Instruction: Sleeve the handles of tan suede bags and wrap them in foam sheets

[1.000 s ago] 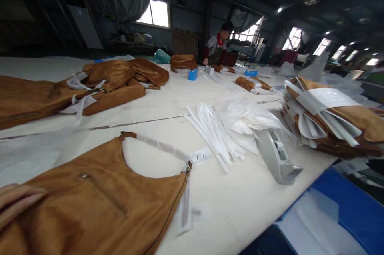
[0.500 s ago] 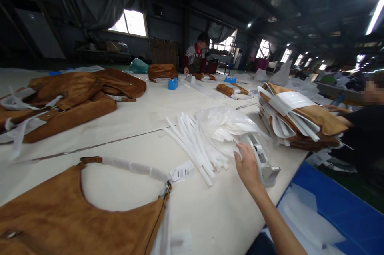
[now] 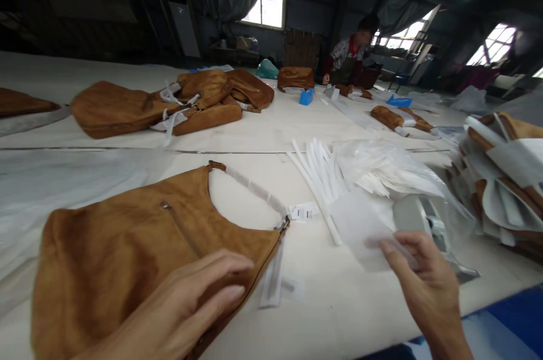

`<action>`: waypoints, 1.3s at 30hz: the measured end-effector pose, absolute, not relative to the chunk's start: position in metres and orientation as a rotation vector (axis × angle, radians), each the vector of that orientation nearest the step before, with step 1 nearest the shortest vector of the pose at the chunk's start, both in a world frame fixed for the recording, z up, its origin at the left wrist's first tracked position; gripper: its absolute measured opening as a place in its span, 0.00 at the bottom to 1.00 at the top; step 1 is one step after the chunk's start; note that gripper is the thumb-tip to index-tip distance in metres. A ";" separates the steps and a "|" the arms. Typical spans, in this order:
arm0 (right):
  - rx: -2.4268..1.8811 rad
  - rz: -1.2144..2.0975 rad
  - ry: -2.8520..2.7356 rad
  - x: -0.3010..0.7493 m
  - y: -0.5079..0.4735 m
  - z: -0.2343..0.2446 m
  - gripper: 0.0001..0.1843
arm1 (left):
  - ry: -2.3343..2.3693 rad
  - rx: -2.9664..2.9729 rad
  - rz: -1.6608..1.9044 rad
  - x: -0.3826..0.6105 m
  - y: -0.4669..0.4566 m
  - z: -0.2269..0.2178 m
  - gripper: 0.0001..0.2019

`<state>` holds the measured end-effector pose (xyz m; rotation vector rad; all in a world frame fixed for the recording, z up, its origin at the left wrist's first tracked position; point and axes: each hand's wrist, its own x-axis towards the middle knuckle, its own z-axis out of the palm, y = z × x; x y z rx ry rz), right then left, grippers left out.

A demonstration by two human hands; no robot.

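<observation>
brown handbag (image 3: 127, 235) lies flat on the white table (image 3: 339, 298), in front of the person, left of center in the view. its zipper (image 3: 182, 230) runs obliquely down the front panel. the wrapped strap (image 3: 254, 187) forms an arc above the bag's curved opening and rests on the table; a printed tag (image 3: 303, 212) lies at the strap's right end. a white strip (image 3: 274, 278) extends from beneath the bag's right edge.

left hand (image 3: 190, 298): positioned over the lower front of the bag, fingers extended and slightly curved, thumb set a little apart. it has hold of nothing visible. contact between the fingertips and the bag cannot be determined.

right hand (image 3: 424, 281): thumb and fingers closed in a pinch on the right edge of a translucent sheet (image 3: 358, 224). the sheet slants toward the upper left, and its far end overlaps the white tubes (image 3: 316, 170) in the view. the image of the sheet is slightly blurred.

a gray tape dispenser (image 3: 409, 217) stands just beyond the right hand, which partly covers it. a clear plastic bag (image 3: 390, 165) with white contents lies beside the tubes. a stack of wrapped brown bags (image 3: 509, 173) is located at the right edge of the view.
</observation>
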<state>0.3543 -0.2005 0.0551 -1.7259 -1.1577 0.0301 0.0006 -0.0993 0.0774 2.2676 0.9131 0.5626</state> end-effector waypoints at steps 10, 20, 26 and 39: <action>-1.371 1.089 -0.919 0.273 -0.204 0.039 0.17 | 0.833 2.038 0.281 0.083 -0.101 0.086 0.07; -1.096 1.196 -0.282 0.273 -0.204 -0.009 0.17 | 0.887 1.833 0.461 0.094 -0.082 0.058 0.20; -1.222 1.020 -0.296 0.306 -0.208 -0.029 0.16 | 1.207 2.167 0.507 0.116 -0.045 0.022 0.05; -1.358 1.002 -0.666 0.322 -0.111 -0.001 0.19 | 1.099 1.923 0.717 0.112 -0.026 0.004 0.09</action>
